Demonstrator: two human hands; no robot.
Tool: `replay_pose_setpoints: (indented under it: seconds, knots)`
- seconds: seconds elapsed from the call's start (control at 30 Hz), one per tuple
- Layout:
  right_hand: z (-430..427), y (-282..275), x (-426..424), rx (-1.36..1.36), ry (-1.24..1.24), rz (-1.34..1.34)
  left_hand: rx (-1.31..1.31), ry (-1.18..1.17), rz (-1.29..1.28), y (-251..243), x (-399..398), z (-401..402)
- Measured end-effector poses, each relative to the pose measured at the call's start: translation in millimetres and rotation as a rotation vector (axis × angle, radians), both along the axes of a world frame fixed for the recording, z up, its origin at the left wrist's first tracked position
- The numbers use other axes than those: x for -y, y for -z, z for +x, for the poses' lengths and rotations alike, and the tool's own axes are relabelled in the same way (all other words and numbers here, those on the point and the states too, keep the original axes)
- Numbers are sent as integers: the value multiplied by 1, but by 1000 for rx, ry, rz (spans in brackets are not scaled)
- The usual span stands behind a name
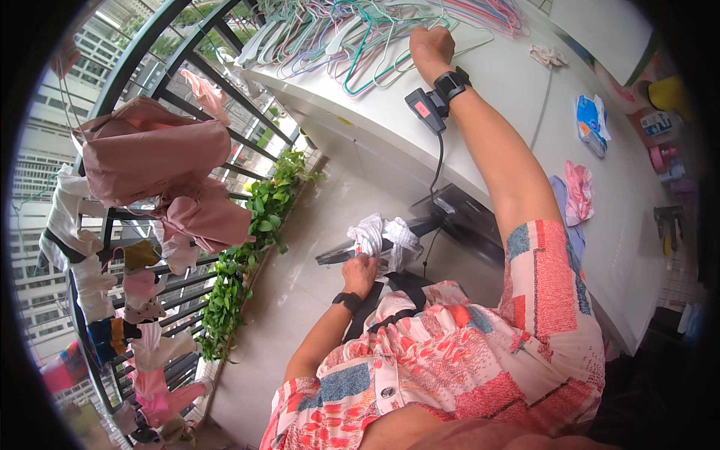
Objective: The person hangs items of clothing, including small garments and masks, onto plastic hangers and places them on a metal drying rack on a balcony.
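My left hand (360,275) is closed on a bunched white patterned cloth (368,235), low in front of my body. A second bunched part of white cloth (402,241) hangs beside it, and a long black bar (337,256) shows behind. I cannot tell whether the cloth touches that bar. On the white countertop, my right hand (432,48) is curled in a fist around a clothes hanger at the right side of a pile. A green hanger (350,73) lies close to this fist among several pale plastic hangers (304,42). My right fingertips are hidden.
Pink garments (157,163) and small laundry hang along the black balcony railing (180,56) at left. Leafy plants (264,219) line its foot. On the white countertop (500,73) lie a blue tissue pack (592,125) and a pink cloth (579,193). A black device (461,219) stands below.
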State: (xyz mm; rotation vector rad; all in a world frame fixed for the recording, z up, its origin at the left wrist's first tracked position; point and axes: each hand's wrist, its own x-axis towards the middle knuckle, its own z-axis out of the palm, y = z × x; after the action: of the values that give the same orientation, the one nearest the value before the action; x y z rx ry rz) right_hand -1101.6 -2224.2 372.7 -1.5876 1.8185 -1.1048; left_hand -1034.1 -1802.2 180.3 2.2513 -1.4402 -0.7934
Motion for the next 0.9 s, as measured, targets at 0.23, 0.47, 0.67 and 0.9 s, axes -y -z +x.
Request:
replay_pose_setpoints:
  seconds: [0.23,0.47,0.67,0.9]
  knots:
    - [-67,3,-48,134,68,-407,-813,-469,-210,32,-14,34]
    - [-98,8,-200,420,-553,-441,-1482,-746,-224,27,-7,79]
    - [-136,-4,-297,443,-751,-266,-1717,-738,-48,-48,-16,83]
    - [-137,7,-335,665,-878,9,-1503,-543,-405,-137,-36,120]
